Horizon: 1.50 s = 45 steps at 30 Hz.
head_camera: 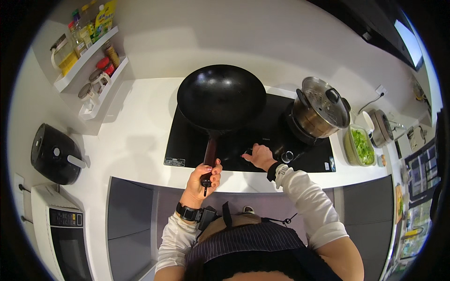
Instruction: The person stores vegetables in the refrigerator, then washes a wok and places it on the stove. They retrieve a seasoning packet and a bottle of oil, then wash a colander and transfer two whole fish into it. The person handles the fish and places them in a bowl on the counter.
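Note:
My left hand (202, 181) is wrapped around the dark wooden handle (211, 149) of a black wok (221, 96). The wok is over the left side of a black glass gas cooktop (260, 168), and its inside looks bare. My right hand (261, 157) has its thumb and fingers around the left control knob (248, 153), mostly hidden by the hand. A second, silver-rimmed knob (287, 156) shows to the right of my wrist. On the right burner stands a steel pot (313, 121) with a glass lid (323, 100) on it.
A container of chopped greens (362, 147) sits right of the cooktop, near a rice cooker (381, 128). At left are a black air fryer (54, 154) and a microwave (66, 239). Wall shelves (88, 58) hold oil bottles and seasoning jars. A range hood (379, 31) overhangs the upper right.

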{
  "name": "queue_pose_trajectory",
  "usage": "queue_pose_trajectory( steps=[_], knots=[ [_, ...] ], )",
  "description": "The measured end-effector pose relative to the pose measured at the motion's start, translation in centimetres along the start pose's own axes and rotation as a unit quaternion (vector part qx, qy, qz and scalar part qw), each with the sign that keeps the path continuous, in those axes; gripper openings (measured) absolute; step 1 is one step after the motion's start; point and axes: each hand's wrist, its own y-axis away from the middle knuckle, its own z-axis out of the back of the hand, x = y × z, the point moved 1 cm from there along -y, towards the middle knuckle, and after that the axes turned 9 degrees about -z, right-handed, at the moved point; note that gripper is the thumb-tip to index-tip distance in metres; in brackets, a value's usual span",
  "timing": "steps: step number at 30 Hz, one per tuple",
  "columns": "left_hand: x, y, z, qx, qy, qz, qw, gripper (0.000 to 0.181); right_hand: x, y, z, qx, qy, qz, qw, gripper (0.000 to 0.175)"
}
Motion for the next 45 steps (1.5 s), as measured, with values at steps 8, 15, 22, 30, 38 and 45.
queue_pose_trajectory(
  steps=[8, 15, 22, 30, 38, 45],
  knots=[
    [2.2, -0.7, -0.8, -0.005, -0.132, -0.002, 0.991, 0.024, -0.3, -1.3, -1.1, 0.02, 0.051, 0.064, 0.996, 0.04],
    [2.0, -1.3, -0.2, 0.026, -0.124, -0.005, 0.992, 0.022, -0.3, -1.7, -1.3, 0.018, 0.108, 0.153, 0.982, 0.035],
    [0.3, -0.1, 1.5, 0.083, -0.122, 0.109, 0.983, 0.047, 0.4, -1.2, -0.9, 0.038, 0.179, 0.168, 0.969, 0.036],
    [-3.4, 9.0, 8.5, -0.074, -0.128, -0.04, 0.988, 0.041, 0.4, -1.3, -0.7, 0.041, 0.179, 0.197, 0.963, 0.034],
    [-4.6, 16.8, 11.6, -0.167, -0.059, -0.206, 0.962, 0.037, 0.4, -1.5, -0.7, 0.025, 0.223, 0.246, 0.943, 0.031],
    [-4.0, 18.4, 12.6, -0.154, -0.046, -0.245, 0.956, 0.037, -0.6, -3.1, -1.9, 0.055, 0.24, 0.296, 0.923, 0.031]
  ],
)
